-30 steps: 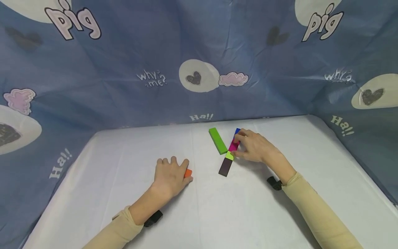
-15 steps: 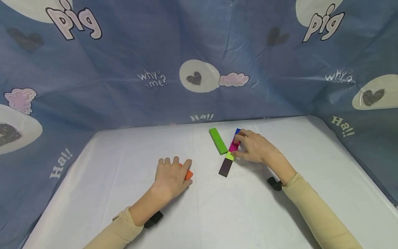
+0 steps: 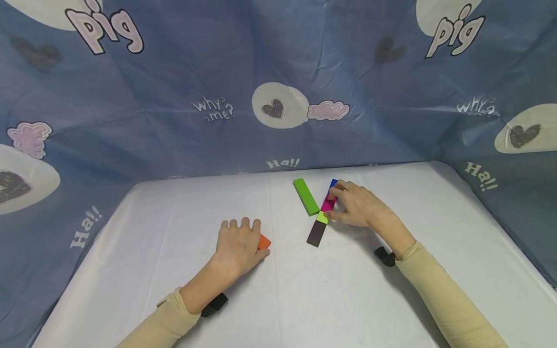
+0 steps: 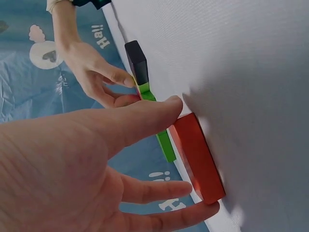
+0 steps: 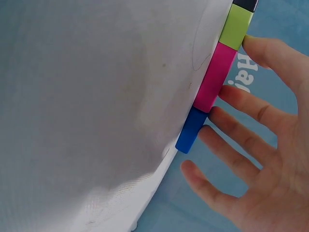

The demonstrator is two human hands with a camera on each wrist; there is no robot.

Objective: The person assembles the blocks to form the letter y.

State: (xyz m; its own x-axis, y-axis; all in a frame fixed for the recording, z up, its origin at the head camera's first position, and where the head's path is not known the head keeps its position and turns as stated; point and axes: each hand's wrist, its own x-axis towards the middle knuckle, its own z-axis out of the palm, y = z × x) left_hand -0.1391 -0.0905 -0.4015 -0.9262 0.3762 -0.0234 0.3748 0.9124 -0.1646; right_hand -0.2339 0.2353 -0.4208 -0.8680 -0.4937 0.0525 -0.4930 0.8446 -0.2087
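Note:
My left hand [image 3: 237,244] is low over an orange block [image 4: 198,157]. The thumb is at one end of this block and a fingertip touches the other; from the head view most of it is hidden under the hand. My right hand [image 3: 359,205] rests its fingertips on a straight row of blocks. Its thumb touches the yellow-green block [image 5: 235,26], the forefinger the magenta block [image 5: 216,77], and other fingertips lie by the blue block [image 5: 191,130]. A black block [image 3: 316,233] forms the row's near end.
A green bar [image 3: 306,197] lies slanted left of the row, its near end meeting the row by the yellow-green block. The white tabletop [image 3: 304,299] stretches to a blue printed cloth [image 3: 196,140] standing behind.
The left forefinger spread to the right half a second ago and is now back beside the other fingers. The orange block has turned slightly under that hand. My right hand stays in place.

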